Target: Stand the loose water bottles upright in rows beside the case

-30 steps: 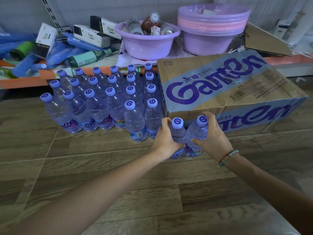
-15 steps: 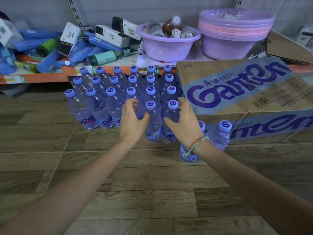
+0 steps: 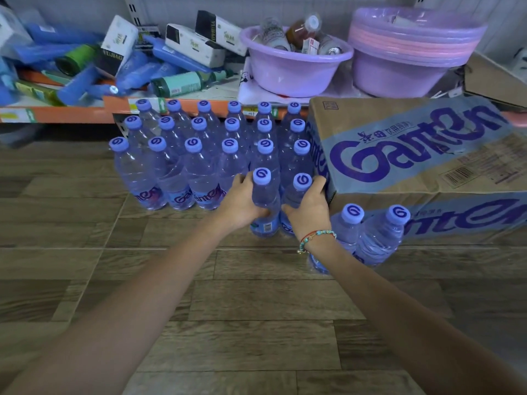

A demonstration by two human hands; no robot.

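Left hand grips one bottle, right hand another (both upright), just left of the case; two bottles stand before it.

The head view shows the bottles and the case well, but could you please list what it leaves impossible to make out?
- Left hand and right hand: fingers wrapped behind two front bottles, so grip depth is hidden.
- Bottle by the case: its base is covered by the right forearm.
- Case: right end cut off by the frame edge.
- Shelf boxes: print blurred, unreadable.
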